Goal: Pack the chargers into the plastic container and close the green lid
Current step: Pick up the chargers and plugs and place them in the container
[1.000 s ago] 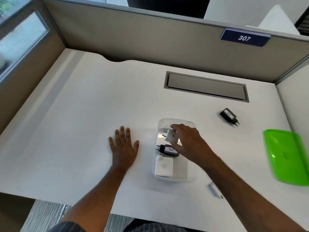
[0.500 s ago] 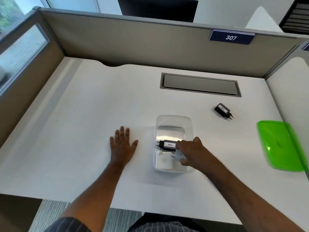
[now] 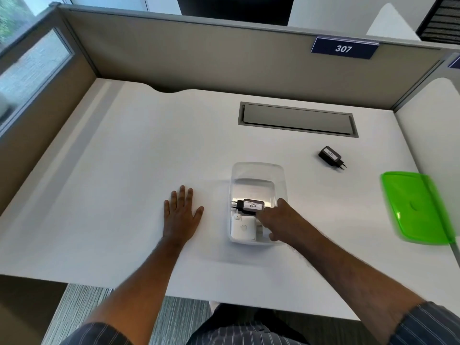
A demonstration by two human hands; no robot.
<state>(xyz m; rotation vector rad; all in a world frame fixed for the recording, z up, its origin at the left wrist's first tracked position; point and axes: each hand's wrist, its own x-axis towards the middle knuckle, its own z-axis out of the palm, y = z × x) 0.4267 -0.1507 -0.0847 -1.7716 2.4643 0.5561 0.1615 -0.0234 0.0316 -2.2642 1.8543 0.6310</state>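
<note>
Left hand [image 3: 181, 214] flat on worktop [image 3: 124, 183], fingers spread, holds nothing. Clear plastic container [image 3: 257, 170] just right of it holds black charger [image 3: 250, 206] and white charger [image 3: 243, 228]. Right hand [image 3: 278, 224] reaches inside at a small white item; grip unclear. Another black charger [image 3: 330, 156] lies unpacked far right. Green lid [image 3: 418, 207] off, near right edge. Roughly half done.

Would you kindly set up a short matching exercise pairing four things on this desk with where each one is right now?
Things:
1. green lid
2. black charger labelled 200
3. white charger
4. left hand

Places:
A. flat on the desk, left of the container
B. inside the clear container
C. desk's right edge
D. loose on the desk, beyond the container

Pairs: 1-C, 2-D, 3-B, 4-A
</note>
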